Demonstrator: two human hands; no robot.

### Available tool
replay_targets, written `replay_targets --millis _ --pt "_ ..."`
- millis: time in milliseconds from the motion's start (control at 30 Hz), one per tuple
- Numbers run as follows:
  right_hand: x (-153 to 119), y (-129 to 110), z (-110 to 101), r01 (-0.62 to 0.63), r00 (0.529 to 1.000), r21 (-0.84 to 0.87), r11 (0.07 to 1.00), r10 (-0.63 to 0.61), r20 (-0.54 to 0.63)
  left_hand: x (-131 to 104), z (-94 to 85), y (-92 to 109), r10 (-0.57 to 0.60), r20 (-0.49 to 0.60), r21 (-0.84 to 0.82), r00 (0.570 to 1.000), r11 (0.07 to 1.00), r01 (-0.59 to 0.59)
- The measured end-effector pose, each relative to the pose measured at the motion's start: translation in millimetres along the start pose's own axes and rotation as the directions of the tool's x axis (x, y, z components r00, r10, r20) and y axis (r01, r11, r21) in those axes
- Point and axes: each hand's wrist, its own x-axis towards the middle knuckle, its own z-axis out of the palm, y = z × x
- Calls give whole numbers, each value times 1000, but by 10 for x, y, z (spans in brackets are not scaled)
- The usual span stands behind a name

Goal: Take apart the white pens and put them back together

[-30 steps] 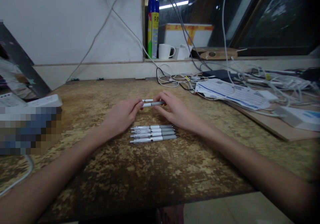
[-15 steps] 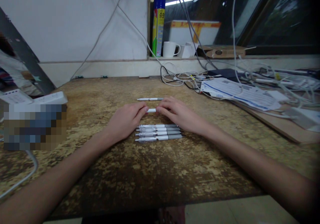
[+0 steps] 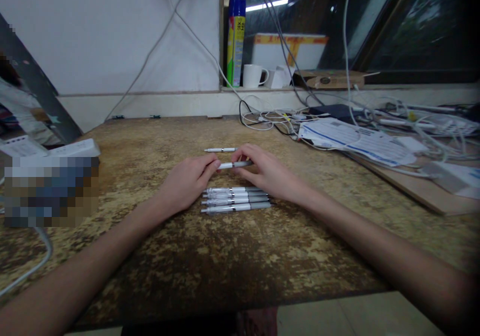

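A white pen with a grey grip (image 3: 226,166) lies level between my two hands. My left hand (image 3: 191,176) pinches its left end, which the fingers hide. My right hand (image 3: 268,171) is around the grey end, thumb and fingers spread apart, with the grip showing in the gap between them. Just beyond them another white pen (image 3: 219,150) rests on the table, its right end behind my right fingers. Nearer to me, several white and grey pens (image 3: 236,208) with clear wrapping at their left ends lie side by side in a row.
The worn wooden table (image 3: 168,266) spreads under both arms. Tangled cables (image 3: 270,118), printed papers (image 3: 341,133) and a board (image 3: 405,188) occupy the right side. A white power strip (image 3: 75,147) is at left. On the sill stand a spray can (image 3: 236,41) and a white mug (image 3: 254,76).
My right thumb and fingers have parted from their pinch on the pen, uncovering its metal ring and grey grip. My left hand keeps its hold. The view has shifted slightly.
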Motion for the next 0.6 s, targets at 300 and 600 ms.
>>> replay_targets --millis 300,600 --pt "-1 -18 13 -16 1000 11 1000 16 13 0 6 -6 -3 11 -18 1000 1000 4" --pt "11 -42 21 -53 998 -4 999 53 39 -2 25 -25 12 6 -14 1000 1000 -12"
